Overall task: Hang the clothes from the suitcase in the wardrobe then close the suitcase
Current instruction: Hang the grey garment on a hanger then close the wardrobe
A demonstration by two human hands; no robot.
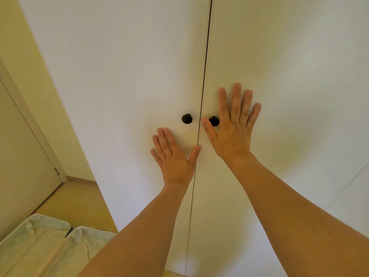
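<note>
The wardrobe (139,66) stands directly in front of the person, its two white doors shut with only a thin dark seam between them. Each door carries a small black knob beside that seam: the left knob (187,118) is fully in view, the right knob (214,120) is partly covered by a thumb. The left hand (175,156) lies flat on the left door just below its knob, fingers straight and spread, holding nothing. The right hand (233,128) lies flat on the right door, fingers straight and fanned upward, thumb across the knob, likewise holding nothing. The suitcase (40,242) sits open on the floor at lower left, well apart from the hands; its pale lined halves show, and no clothes can be made out in the visible part. A closed room door (20,146) stands further left. Judgement: with the doors shut, both palms pressed to them and the case apparently emptied, the hanging step looks complete. The remaining step is the suitcase: the person would need to turn left and down, fold one half over the other and fasten it. The fastening is not visible from here.
</note>
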